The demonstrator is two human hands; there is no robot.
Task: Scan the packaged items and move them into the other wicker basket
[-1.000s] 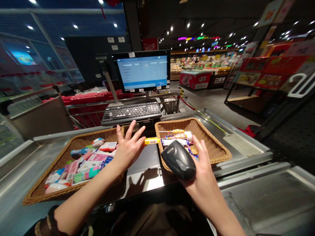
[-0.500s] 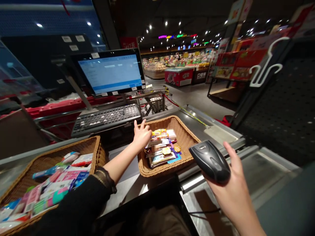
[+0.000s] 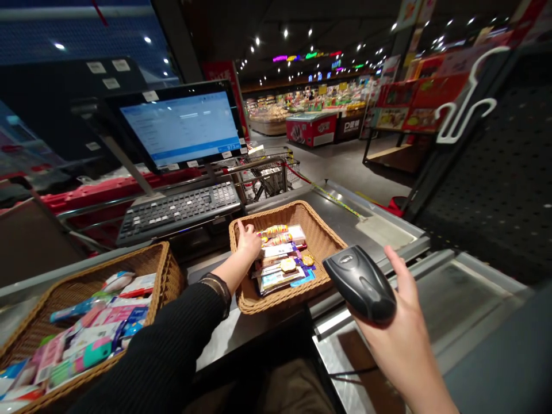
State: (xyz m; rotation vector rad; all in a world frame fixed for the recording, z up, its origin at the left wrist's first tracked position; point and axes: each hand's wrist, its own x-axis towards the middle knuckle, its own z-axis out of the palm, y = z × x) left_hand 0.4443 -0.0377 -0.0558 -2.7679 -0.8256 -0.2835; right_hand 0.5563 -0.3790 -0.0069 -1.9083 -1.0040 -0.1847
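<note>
My right hand (image 3: 399, 336) grips a black handheld barcode scanner (image 3: 359, 282), held above the steel counter to the right of the right wicker basket (image 3: 325, 237). My left hand (image 3: 249, 242) reaches into that basket, fingers curled down on the pile of small packaged goods (image 3: 282, 261); what they close on is hidden. A second wicker basket (image 3: 161, 270) full of colourful packets (image 3: 92, 333) sits at the near left, under my left sleeve.
A checkout monitor (image 3: 181, 126) and a keyboard (image 3: 179, 208) stand behind the baskets. A shopping cart (image 3: 269, 175) is beyond the counter. The steel counter (image 3: 470, 293) runs to the right beside a black pegboard wall (image 3: 504, 172) with a white hook.
My left hand has crossed from between the baskets into the right basket and sunk onto the packets. My right hand carried the scanner rightwards, off the basket. My head turned right.
</note>
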